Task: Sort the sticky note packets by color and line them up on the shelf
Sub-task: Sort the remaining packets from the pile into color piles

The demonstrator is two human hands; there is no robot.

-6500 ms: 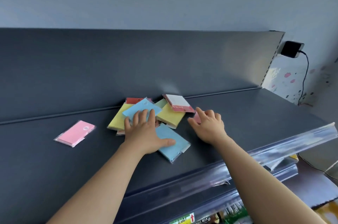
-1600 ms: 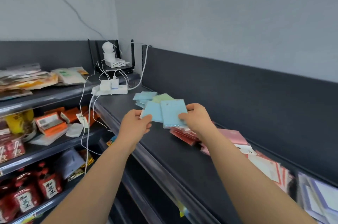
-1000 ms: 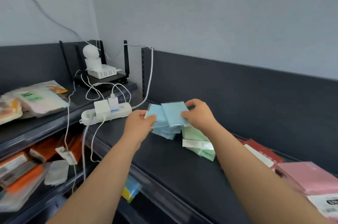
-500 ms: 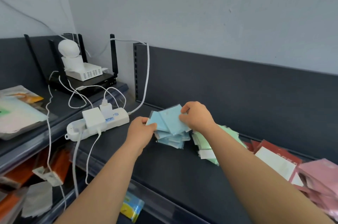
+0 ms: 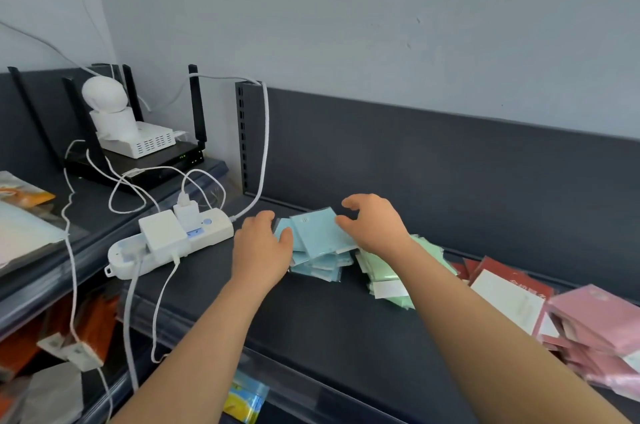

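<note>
A pile of blue sticky note packets (image 5: pixel 320 250) lies on the dark shelf (image 5: pixel 329 323) near its left end. My left hand (image 5: pixel 261 248) pinches the left edge of the top blue packets, thumb on top. My right hand (image 5: pixel 375 226) hovers at their right edge; its thumb touches the top packet and its fingers arch above it. To the right lie a green pile (image 5: pixel 386 267), partly behind my right forearm, then red packets (image 5: pixel 502 288) and a pink pile (image 5: pixel 595 326).
A white power strip (image 5: pixel 173 245) with plugged chargers lies just left of the blue pile, its cables trailing down. A black router (image 5: pixel 145 165) and a white camera (image 5: pixel 104 101) stand on the neighbouring shelf. Lower shelves hold packaged goods.
The two blue packets I carried have come down onto the blue pile. My right hand's fingers have lifted off the top packet. The view has shifted slightly left.
</note>
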